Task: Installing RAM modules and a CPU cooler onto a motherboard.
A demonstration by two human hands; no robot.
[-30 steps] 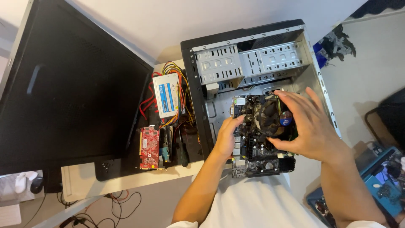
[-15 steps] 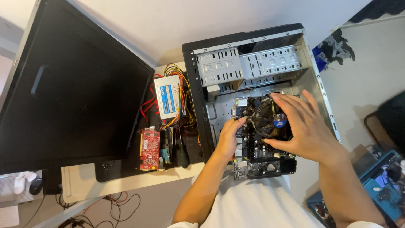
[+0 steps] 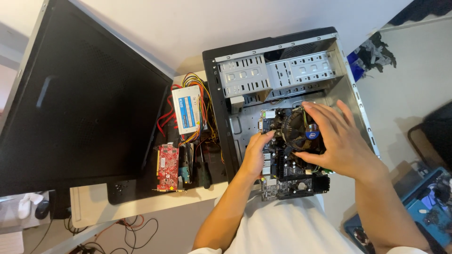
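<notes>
An open black-and-grey steel computer case (image 3: 301, 61) is lying on its side on a white table (image 3: 94, 207), and a dark green motherboard (image 3: 292, 169) is sitting in its lower part, its near edge projecting past the case toward the person. The right hand (image 3: 341, 141) is resting over the round black cooler fan (image 3: 297, 130) mounted on that board, fingers spread and curled around the fan's far and near sides, thumb against its near rim; whether it is truly clamping the fan cannot be told. The left hand (image 3: 254, 155) is lying loosely curled at the board's left edge, fingertips touching the silver port block beside the fan. The two hands are apart, with the fan between them. To the left of the case, a grey power supply box with a blue label (image 3: 187, 109) is trailing coloured cables, a red expansion card (image 3: 168, 167) is lying just below it, and a large black side panel (image 3: 75, 103) is leaning over the table.
</notes>
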